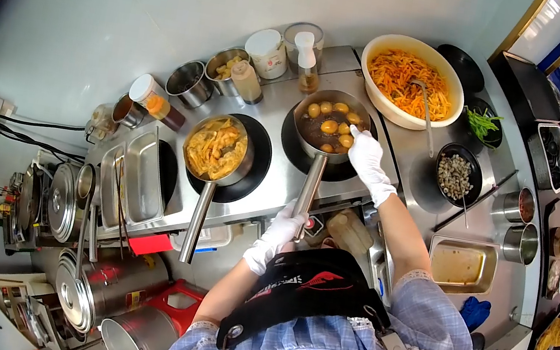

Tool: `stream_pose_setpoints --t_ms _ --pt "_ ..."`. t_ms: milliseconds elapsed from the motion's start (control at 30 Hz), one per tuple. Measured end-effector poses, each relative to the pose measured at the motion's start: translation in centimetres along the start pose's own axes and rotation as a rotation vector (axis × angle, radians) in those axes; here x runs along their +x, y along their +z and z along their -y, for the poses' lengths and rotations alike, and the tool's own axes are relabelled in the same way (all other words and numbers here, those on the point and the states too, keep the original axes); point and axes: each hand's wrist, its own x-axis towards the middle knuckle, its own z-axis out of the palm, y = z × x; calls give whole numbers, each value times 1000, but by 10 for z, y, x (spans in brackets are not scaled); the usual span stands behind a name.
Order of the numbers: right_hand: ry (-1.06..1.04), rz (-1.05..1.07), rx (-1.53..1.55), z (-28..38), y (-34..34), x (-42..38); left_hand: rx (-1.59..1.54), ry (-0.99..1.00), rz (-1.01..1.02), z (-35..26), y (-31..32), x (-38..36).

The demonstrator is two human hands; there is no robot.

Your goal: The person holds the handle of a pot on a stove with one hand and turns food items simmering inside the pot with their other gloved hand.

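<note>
My left hand (pixel 277 237), in a white glove, is wrapped round the handle (pixel 310 191) of a steel pan. In that pan (pixel 310 137), several brown eggs (pixel 329 126) sit in dark liquid on the right burner. My right hand (pixel 368 157), also gloved, is over the pan's right rim, its fingers closed at an egg; whether it grips the egg is unclear. To the left, a second pan (pixel 209 180) of yellow-brown food (pixel 217 147) rests on the other burner, its handle pointing down toward the counter's front edge.
A large cream bowl (pixel 373 105) of shredded orange vegetables stands behind right, with a ladle (pixel 426 114). Black bowls with greens (pixel 482 123) and diced food (pixel 454 175) are on the right, above a steel tray (pixel 462 266). Bottles and tubs line the wall; steel trays (pixel 141 175) lie left.
</note>
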Motion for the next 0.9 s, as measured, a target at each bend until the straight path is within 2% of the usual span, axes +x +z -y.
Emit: stream_pose_setpoints --t_ms 167,333,433,633,733,900 --pt "-105 -107 58 -23 -34 -6 -50 -45 26 -3 1 -1" --pt "-119 16 70 -30 -89 -19 -19 -31 35 6 -2 5" --pt "-205 161 -80 -25 -116 -27 -57 -71 28 4 -1 2" --pt "-213 341 -127 -18 -97 -27 -96 -92 80 3 -3 4" --pt "-234 349 -45 -6 -71 -32 -70 -77 61 -2 -2 0" --pt "-329 128 18 22 -20 -41 -29 -40 2 -1 1 -1"
